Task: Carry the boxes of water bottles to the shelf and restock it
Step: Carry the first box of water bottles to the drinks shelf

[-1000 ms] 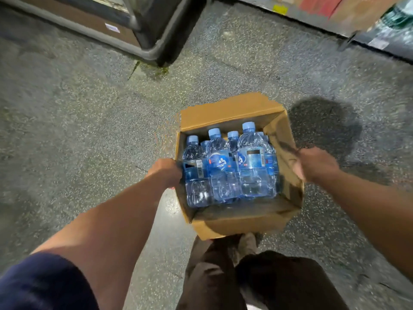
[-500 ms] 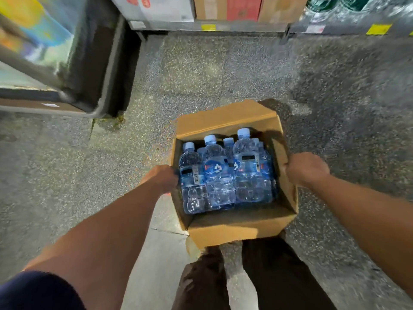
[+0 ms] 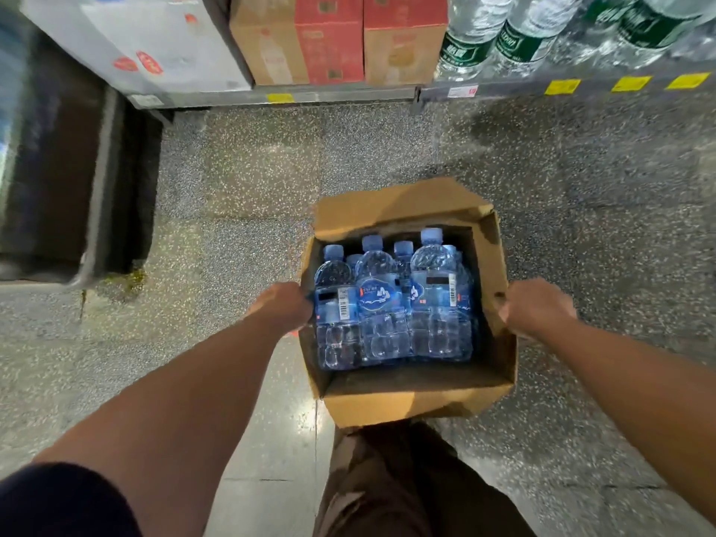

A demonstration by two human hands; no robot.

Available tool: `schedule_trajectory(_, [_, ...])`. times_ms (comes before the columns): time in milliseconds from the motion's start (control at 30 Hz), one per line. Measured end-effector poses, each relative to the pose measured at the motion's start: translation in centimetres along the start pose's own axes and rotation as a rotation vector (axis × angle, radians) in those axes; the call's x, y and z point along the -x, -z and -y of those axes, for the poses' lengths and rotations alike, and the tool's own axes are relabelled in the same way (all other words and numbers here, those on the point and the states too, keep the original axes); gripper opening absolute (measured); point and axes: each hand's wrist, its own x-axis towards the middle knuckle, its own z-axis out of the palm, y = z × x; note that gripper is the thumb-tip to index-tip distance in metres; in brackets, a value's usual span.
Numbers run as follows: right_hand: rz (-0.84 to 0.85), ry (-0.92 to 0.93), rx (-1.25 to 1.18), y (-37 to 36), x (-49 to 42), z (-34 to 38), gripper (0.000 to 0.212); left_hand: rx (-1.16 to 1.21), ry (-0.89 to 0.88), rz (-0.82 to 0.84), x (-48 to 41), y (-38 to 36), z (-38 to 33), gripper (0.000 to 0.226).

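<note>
Two hands share the load. The left hand [image 3: 284,308] is closed on the left wall of the box [image 3: 407,405], its fingertips hidden behind knuckles and cardboard. The right hand [image 3: 536,310] is curled over the rim of the right wall. Between them the open box hangs above the floor [image 3: 240,195], in front of the person's legs, far flap raised. The water bottles [image 3: 387,300] sit packed together toward the far wall, caps up, leaving a bare strip of box bottom along the near wall. Ahead, near but not yet reached, runs the shelf [image 3: 337,95], with brown-and-red cartons [image 3: 329,36] on it and green-labelled bottles [image 3: 523,36] to their right.

The carry looks nearly finished, and the danger lies in the cardboard. All the weight hangs from two thin side walls, which could buckle or tear at the grips. A tilt toward the body could also slide the bottles into the empty strip, jerking the box loose.
</note>
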Motion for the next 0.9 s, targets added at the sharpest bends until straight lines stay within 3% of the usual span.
schedule_trajectory(367, [0.003,-0.140,-0.161,6.6,-6.5,-0.8,0.036,-0.212,-0.185,-0.011,-9.0,8.4,-8.2,0.027])
schedule_trajectory(733, [0.015,-0.051,-0.158,10.5,-18.5,-1.7,0.039,-0.278,-0.155,-0.015,-17.5,10.9,-15.5,0.023])
schedule_trajectory(900, [0.040,-0.082,-0.186,10.3,-25.3,-2.6,0.040,-0.270,-0.112,-0.022,-21.7,9.2,-19.7,0.040])
